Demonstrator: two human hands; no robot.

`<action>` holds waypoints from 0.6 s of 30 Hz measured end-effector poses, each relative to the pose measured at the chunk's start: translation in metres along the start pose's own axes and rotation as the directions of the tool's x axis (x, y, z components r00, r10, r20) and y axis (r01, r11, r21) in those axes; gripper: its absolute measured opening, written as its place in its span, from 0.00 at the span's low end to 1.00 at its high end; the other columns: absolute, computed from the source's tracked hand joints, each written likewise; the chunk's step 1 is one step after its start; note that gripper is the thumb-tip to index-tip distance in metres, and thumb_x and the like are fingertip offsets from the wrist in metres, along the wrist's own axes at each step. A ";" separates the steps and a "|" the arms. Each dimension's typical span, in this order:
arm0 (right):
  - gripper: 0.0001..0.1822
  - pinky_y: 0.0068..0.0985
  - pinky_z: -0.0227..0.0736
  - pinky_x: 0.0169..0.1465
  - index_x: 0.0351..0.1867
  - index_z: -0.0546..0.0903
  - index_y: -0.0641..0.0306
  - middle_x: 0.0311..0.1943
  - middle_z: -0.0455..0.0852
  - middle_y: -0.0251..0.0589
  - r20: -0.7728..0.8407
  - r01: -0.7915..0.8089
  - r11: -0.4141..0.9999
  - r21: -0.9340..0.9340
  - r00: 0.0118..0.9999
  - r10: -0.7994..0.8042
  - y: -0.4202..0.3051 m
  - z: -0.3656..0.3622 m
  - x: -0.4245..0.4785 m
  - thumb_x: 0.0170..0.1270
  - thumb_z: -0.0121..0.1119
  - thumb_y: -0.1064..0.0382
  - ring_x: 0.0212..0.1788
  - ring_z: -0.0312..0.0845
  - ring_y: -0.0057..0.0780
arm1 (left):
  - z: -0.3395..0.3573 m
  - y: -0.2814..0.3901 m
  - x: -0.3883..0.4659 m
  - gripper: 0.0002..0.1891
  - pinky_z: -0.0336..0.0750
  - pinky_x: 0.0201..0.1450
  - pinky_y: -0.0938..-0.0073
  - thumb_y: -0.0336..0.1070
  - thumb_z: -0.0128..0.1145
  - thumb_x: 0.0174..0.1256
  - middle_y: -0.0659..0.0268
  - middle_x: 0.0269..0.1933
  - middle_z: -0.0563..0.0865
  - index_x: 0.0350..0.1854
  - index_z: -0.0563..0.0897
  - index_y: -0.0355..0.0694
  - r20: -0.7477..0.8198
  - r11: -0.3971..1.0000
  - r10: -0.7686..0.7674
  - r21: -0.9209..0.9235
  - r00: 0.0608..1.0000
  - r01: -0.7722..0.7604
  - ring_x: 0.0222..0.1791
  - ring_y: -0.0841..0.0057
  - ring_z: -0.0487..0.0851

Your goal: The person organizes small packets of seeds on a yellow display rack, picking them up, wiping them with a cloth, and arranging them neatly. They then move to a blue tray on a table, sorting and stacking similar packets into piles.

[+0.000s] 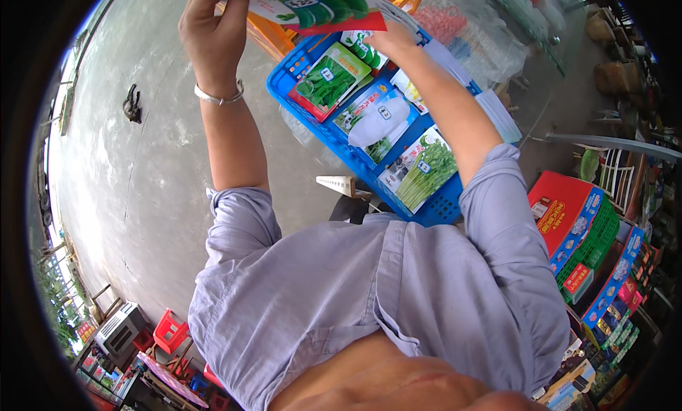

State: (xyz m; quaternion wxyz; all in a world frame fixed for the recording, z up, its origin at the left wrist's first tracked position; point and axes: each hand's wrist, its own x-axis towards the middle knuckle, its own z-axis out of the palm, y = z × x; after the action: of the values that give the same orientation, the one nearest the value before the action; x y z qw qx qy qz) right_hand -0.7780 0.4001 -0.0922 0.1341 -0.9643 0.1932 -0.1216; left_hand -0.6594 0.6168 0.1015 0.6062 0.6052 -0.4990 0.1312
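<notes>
My left hand (pixel 221 22) is raised at the top, holding a seed packet (pixel 314 8) with green pods pictured on it and a red lower edge. A bangle circles that wrist. My right hand (pixel 394 40) reaches over the far part of a blue plastic basket (pixel 367 171); its fingers touch or nearly touch a packet of green vegetables (pixel 362 48), and whether they grip it is unclear. Other packets lie in the basket: one with leafy greens (pixel 330 80), one with a white gourd or radish (pixel 381 118), and one with celery-like stalks (pixel 423 168). Several bear price stickers.
Orange metal legs (pixel 277 38) stand behind the basket. Clear plastic bags (pixel 479 32) lie beyond it. At right are a red carton (pixel 559 208) and a green plastic crate (pixel 591 246). A small dark animal (pixel 132 104) lies on the concrete floor (pixel 160 144). A red stool (pixel 170 331) stands lower left.
</notes>
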 end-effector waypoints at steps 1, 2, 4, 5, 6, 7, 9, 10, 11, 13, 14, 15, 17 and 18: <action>0.14 0.42 0.76 0.43 0.40 0.81 0.59 0.35 0.85 0.51 0.000 0.009 1.000 0.001 1.000 -0.009 -0.001 -0.015 0.002 0.58 0.57 0.54 0.39 0.82 0.48 | -0.006 -0.004 -0.009 0.11 0.76 0.47 0.80 0.24 0.58 0.61 0.65 0.44 0.85 0.46 0.83 0.36 -0.041 0.999 0.032 -0.020 0.999 -0.033 0.42 0.79 0.83; 0.17 0.40 0.76 0.43 0.40 0.82 0.60 0.34 0.85 0.51 -0.021 0.047 0.997 -0.068 0.999 -0.049 0.002 -0.026 0.005 0.55 0.61 0.50 0.38 0.82 0.47 | -0.010 -0.006 -0.015 0.12 0.76 0.48 0.81 0.24 0.57 0.61 0.65 0.44 0.85 0.47 0.83 0.35 -0.036 0.999 -0.020 -0.048 0.999 0.019 0.42 0.80 0.82; 0.21 0.35 0.77 0.41 0.46 0.81 0.56 0.37 0.85 0.48 -0.091 0.043 0.999 0.016 0.995 -0.041 0.003 -0.056 0.004 0.58 0.58 0.46 0.41 0.82 0.42 | -0.021 -0.008 -0.028 0.12 0.75 0.48 0.82 0.22 0.56 0.62 0.65 0.44 0.85 0.47 0.82 0.34 -0.036 0.987 -0.132 -0.094 0.991 0.128 0.43 0.82 0.81; 0.22 0.32 0.77 0.41 0.50 0.80 0.53 0.39 0.85 0.47 -0.125 0.043 0.997 0.058 0.991 -0.036 0.003 -0.071 0.000 0.60 0.57 0.44 0.43 0.82 0.40 | -0.025 -0.008 -0.035 0.12 0.75 0.48 0.83 0.21 0.55 0.62 0.65 0.44 0.85 0.48 0.81 0.33 -0.036 0.976 -0.186 -0.117 0.982 0.181 0.43 0.83 0.81; 0.24 0.28 0.77 0.40 0.50 0.79 0.55 0.39 0.85 0.45 -0.069 0.013 0.952 0.305 0.998 0.009 0.005 -0.087 -0.005 0.61 0.54 0.42 0.42 0.82 0.36 | -0.027 -0.014 -0.040 0.13 0.75 0.48 0.82 0.21 0.54 0.62 0.64 0.45 0.85 0.49 0.80 0.33 0.018 0.960 -0.217 -0.176 0.976 0.217 0.43 0.82 0.81; 0.26 0.25 0.77 0.39 0.51 0.79 0.56 0.39 0.85 0.43 -0.001 -0.024 0.846 0.533 1.000 0.029 0.005 -0.101 -0.009 0.62 0.52 0.40 0.41 0.83 0.32 | -0.022 -0.001 -0.043 0.13 0.75 0.48 0.82 0.21 0.54 0.62 0.64 0.45 0.85 0.49 0.80 0.32 0.087 0.957 -0.246 -0.134 0.965 0.256 0.43 0.82 0.81; 0.29 0.19 0.76 0.39 0.52 0.79 0.59 0.38 0.84 0.38 0.134 -0.079 0.593 0.801 0.990 -0.049 -0.009 -0.134 -0.022 0.64 0.49 0.38 0.40 0.82 0.24 | -0.011 0.007 -0.048 0.12 0.76 0.44 0.83 0.24 0.56 0.60 0.67 0.39 0.86 0.47 0.82 0.35 0.208 0.947 -0.261 -0.133 0.942 0.292 0.40 0.84 0.82; 0.29 0.17 0.75 0.39 0.52 0.78 0.61 0.38 0.84 0.37 0.191 -0.099 0.487 0.868 0.971 -0.142 -0.028 -0.157 -0.035 0.65 0.48 0.37 0.40 0.81 0.21 | -0.006 0.017 -0.050 0.11 0.77 0.44 0.82 0.24 0.56 0.60 0.66 0.39 0.86 0.46 0.82 0.36 0.277 0.953 -0.256 -0.087 0.926 0.290 0.39 0.82 0.83; 0.30 0.14 0.74 0.39 0.53 0.78 0.62 0.39 0.83 0.35 0.233 -0.142 0.394 0.908 0.953 -0.193 -0.033 -0.181 -0.052 0.66 0.47 0.37 0.40 0.80 0.18 | 0.014 0.021 -0.048 0.11 0.77 0.44 0.81 0.25 0.57 0.59 0.65 0.38 0.86 0.45 0.83 0.37 0.372 0.957 -0.231 -0.082 0.899 0.279 0.38 0.81 0.83; 0.26 0.15 0.73 0.41 0.53 0.77 0.65 0.41 0.83 0.37 0.323 -0.130 0.539 0.833 0.904 -0.280 -0.044 -0.214 -0.069 0.63 0.57 0.46 0.40 0.79 0.20 | 0.038 0.042 -0.043 0.11 0.77 0.45 0.79 0.26 0.57 0.60 0.65 0.40 0.86 0.45 0.82 0.35 0.517 0.991 -0.108 -0.011 0.849 0.133 0.40 0.80 0.83; 0.26 0.15 0.73 0.41 0.53 0.77 0.66 0.40 0.83 0.37 0.367 -0.075 0.670 0.739 0.878 -0.306 -0.052 -0.226 -0.075 0.62 0.59 0.48 0.41 0.79 0.21 | 0.048 0.055 -0.040 0.10 0.78 0.45 0.79 0.26 0.57 0.60 0.64 0.39 0.86 0.44 0.82 0.36 0.559 0.993 -0.091 -0.010 0.824 0.117 0.39 0.79 0.84; 0.25 0.16 0.73 0.41 0.53 0.77 0.66 0.40 0.83 0.37 0.417 -0.016 0.781 0.625 0.852 -0.317 -0.058 -0.237 -0.084 0.60 0.62 0.50 0.41 0.79 0.21 | 0.059 0.069 -0.039 0.10 0.78 0.44 0.79 0.26 0.57 0.59 0.64 0.39 0.86 0.44 0.83 0.37 0.602 0.994 -0.073 -0.016 0.795 0.104 0.38 0.77 0.85; 0.20 0.25 0.74 0.39 0.45 0.81 0.65 0.34 0.85 0.42 0.426 0.071 0.899 0.431 0.863 -0.273 -0.058 -0.257 -0.105 0.56 0.63 0.54 0.37 0.81 0.30 | 0.084 0.095 -0.038 0.10 0.78 0.43 0.77 0.27 0.59 0.57 0.63 0.38 0.86 0.42 0.83 0.40 0.657 0.993 0.113 -0.095 0.745 -0.067 0.37 0.73 0.85; 0.17 0.31 0.75 0.39 0.42 0.83 0.62 0.32 0.85 0.46 0.441 0.090 0.941 0.325 0.866 -0.235 -0.055 -0.267 -0.115 0.56 0.61 0.53 0.35 0.82 0.36 | 0.095 0.109 -0.041 0.10 0.79 0.42 0.77 0.28 0.60 0.57 0.64 0.38 0.86 0.42 0.83 0.40 0.642 0.984 0.172 -0.086 0.747 -0.153 0.37 0.72 0.85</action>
State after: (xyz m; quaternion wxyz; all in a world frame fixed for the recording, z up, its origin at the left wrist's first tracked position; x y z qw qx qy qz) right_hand -0.9385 0.4387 0.1531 0.3080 -0.9467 0.0517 0.0792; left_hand -0.8043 0.5779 0.1143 0.3913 0.5590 -0.7299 -0.0401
